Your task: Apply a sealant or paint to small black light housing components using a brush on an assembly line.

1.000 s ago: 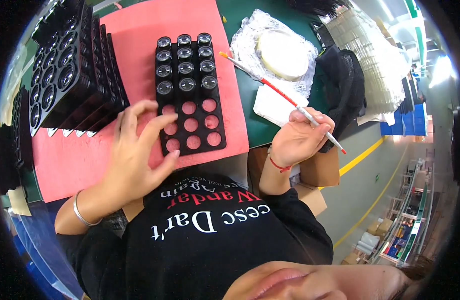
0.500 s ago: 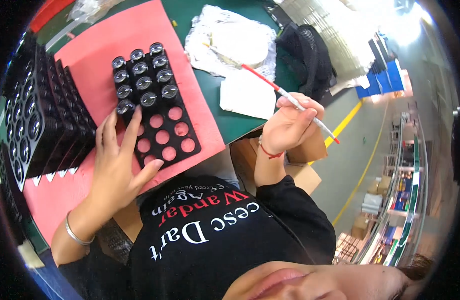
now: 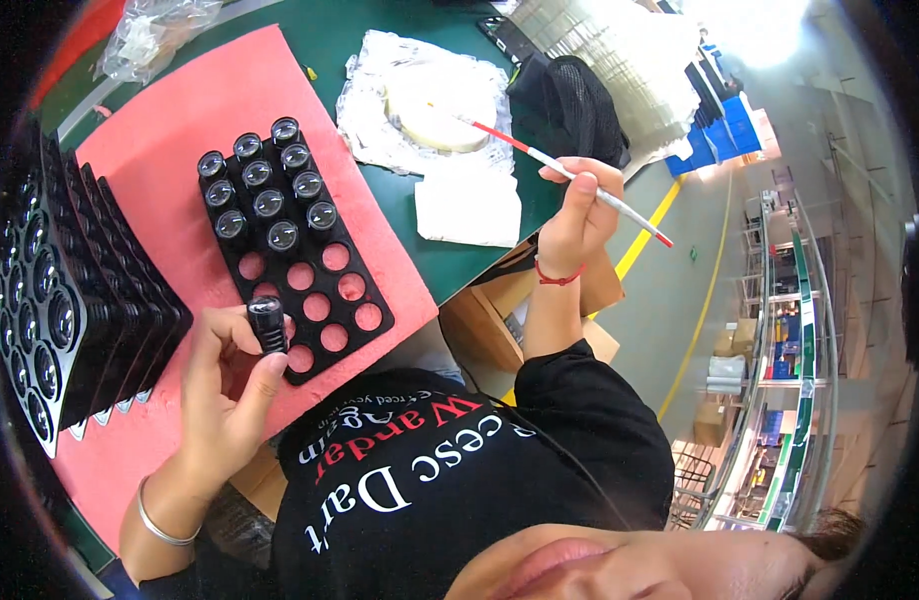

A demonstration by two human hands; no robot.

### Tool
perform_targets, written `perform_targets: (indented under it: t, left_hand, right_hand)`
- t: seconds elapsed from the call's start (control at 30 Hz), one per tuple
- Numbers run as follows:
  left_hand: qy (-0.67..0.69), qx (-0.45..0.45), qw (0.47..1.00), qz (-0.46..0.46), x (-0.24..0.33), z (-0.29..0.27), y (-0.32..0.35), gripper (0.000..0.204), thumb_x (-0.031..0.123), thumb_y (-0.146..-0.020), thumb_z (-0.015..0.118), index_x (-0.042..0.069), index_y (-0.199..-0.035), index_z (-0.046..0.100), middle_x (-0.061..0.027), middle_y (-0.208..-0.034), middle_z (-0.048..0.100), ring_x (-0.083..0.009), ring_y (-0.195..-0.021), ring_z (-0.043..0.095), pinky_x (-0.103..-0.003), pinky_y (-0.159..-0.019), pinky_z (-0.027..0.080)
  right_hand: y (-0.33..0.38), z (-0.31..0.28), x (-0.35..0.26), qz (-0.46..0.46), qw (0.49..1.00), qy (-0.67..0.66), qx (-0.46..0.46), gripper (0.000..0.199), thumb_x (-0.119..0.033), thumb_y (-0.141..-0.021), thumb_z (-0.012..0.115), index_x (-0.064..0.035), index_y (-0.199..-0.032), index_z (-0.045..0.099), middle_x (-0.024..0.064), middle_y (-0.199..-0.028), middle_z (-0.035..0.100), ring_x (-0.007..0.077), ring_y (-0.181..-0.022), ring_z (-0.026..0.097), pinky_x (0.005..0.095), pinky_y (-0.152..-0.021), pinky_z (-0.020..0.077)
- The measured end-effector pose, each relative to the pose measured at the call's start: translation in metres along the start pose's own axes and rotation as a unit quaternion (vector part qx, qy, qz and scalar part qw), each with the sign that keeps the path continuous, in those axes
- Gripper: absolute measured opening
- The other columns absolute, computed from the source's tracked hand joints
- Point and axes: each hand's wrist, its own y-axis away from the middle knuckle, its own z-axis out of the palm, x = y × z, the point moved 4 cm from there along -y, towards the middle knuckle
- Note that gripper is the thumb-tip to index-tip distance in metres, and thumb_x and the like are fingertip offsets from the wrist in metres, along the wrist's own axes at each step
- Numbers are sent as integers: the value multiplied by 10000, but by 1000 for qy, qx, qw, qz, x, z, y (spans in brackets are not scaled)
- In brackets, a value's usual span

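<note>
My left hand (image 3: pixel 218 390) pinches a black lens barrel (image 3: pixel 267 322) with a clear glass top between thumb and fingers. It is raised at the near left side of a black tray (image 3: pixel 326 281) of round holes. Several similar barrels stand in the tray's far rows; pink shows through the nearer holes. In my right hand (image 3: pixel 585 212) is a slim red-and-white brush (image 3: pixel 502 135), held like a pen. Its tip points at a round off-white pad (image 3: pixel 442 128) on crumpled wrapping, and I cannot tell whether they touch.
The tray lies on a pink foam mat (image 3: pixel 170 110) over a green table (image 3: pixel 330 20). Stacked black trays of lenses (image 3: pixel 110 300) stand at the left. A folded white cloth (image 3: pixel 468 210) lies before the pad, a black mesh bag (image 3: pixel 585 105) beyond it. Cardboard boxes (image 3: pixel 490 325) sit below the table edge.
My left hand has drawn a lens barrel out of the tray and brought it nearer to me. The brush stays in my right hand. The whole view has shifted slightly.
</note>
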Motion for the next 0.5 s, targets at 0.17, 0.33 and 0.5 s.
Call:
perform_targets:
  t: [0.17,0.33,0.5]
  left_hand:
    - [91,24,994,-59,3,2,-2,277,-58,-746,518,47,-913,323,-86,-960,482,-141,-948,495,-250,-809,408]
    - [139,30,984,-111,8,1,-1,398,-59,-716,556,9,-1050,351,-120,-1014,522,-153,-952,514,-260,-822,427]
    - [162,37,974,-154,-3,-5,-1,409,-19,-692,610,-27,-1064,440,-110,-986,559,-142,-908,536,-262,-805,432]
  right_hand:
    - [-2,1,4,9,999,-14,-33,211,-173,-868,431,21,-810,489,78,-707,519,136,-608,533,219,-571,418]
    - [-10,-8,12,55,998,-20,-17,271,-233,-891,382,4,-803,480,90,-713,524,142,-591,513,239,-576,429]
    - [-2,-18,25,141,949,-241,145,233,-251,-857,455,-40,-791,527,62,-690,535,148,-581,501,242,-556,402]
